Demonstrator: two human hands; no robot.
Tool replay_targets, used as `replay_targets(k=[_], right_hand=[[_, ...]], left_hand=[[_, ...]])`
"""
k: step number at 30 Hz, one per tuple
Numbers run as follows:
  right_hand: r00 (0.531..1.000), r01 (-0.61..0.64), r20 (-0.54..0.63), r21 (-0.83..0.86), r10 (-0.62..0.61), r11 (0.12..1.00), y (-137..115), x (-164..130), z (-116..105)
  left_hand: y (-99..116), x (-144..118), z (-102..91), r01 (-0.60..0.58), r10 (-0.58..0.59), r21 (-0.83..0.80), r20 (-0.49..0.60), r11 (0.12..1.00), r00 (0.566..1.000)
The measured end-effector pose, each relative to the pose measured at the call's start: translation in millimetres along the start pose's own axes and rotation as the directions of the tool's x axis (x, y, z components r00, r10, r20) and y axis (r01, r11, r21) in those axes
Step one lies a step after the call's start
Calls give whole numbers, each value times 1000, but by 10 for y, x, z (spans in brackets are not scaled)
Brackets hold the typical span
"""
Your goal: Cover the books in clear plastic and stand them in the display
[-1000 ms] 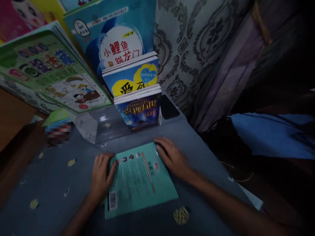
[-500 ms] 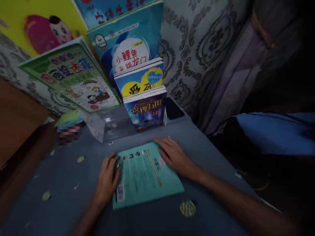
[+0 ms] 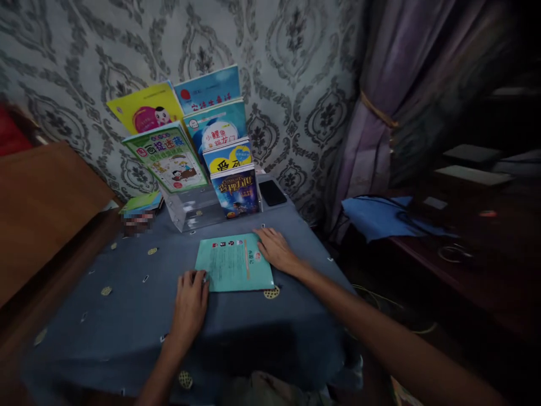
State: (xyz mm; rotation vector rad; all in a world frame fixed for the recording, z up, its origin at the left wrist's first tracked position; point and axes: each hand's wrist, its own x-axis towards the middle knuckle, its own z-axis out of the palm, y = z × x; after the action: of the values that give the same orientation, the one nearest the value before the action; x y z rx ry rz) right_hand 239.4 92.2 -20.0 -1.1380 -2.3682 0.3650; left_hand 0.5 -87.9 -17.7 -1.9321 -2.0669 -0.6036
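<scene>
Both hands rest flat on the table, one at each side of a thin teal booklet (image 3: 234,262). Left hand (image 3: 190,304) lies palm down at the booklet's near left corner, fingers loosely spread and extended, fingertips touching its edge; it grips nothing. Right hand (image 3: 275,250) lies palm down at the booklet's far right corner, fingers extended and a little apart, resting on the cover's edge; nothing is clasped in it either. The booklet lies flat, back cover up, on a blue-grey tablecloth (image 3: 118,316) dotted with small yellow patches; one such patch sits just beside the booklet's near right corner. Behind the booklet, against the patterned wall (image 3: 296,67), a clear acrylic stand (image 3: 192,206) carries books in stepped rows: a dark blue book (image 3: 235,192) foremost, a blue and yellow book (image 3: 228,158) behind it, a green picture book (image 3: 167,158) tilted to the left, and taller covers at the back. A black phone (image 3: 273,193) lies flat just right of the stand. A purple curtain (image 3: 380,107), tied back, hangs to the right, with a blue cloth (image 3: 380,217) below it. A wooden board (image 3: 46,208) stands to the left of the table.
</scene>
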Motion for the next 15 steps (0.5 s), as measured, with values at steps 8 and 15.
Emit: replay_targets(k=[8,15], right_hand=[[988,-132,-102,-196,114,972,-18,-840,-269],[983,-81,-177,-162,51,983,-290,-1242,-216]], left_hand=[[142,721,442,-154,175,-172,112,973,978],[4,1465,722,-299,319,-161,120,941,940]])
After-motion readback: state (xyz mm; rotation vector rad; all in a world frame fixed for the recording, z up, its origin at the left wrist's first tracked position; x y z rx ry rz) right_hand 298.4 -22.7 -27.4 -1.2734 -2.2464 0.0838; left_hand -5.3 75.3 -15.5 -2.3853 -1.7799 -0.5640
